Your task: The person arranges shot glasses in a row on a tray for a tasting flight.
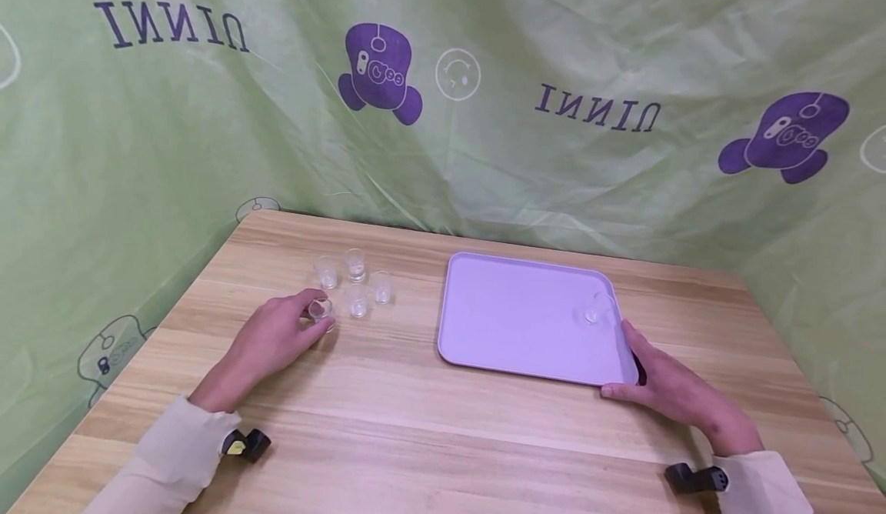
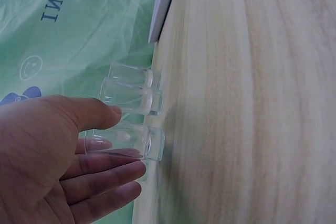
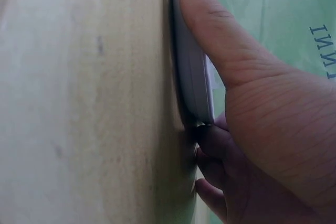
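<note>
We saw the left hand (image 1: 277, 335) holding a glass (image 2: 153, 142) between thumb and fingers near four others (image 1: 357, 302), the right hand (image 1: 670, 385) gripping the purple tray (image 1: 512, 318) by its near right corner, and, in the head view alone, a lone glass (image 1: 593, 312) on it.

Purple lettering (image 1: 598, 108) resembling "INNIU", its Ns reversed, stands on the green backdrop cloth (image 1: 498, 179), once behind the lavender tray (image 1: 512, 314) and once behind it, well to its left.

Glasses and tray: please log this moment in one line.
left hand: around glass; nearby: four glasses; right hand: holding tray corner; on tray: one glass
</note>
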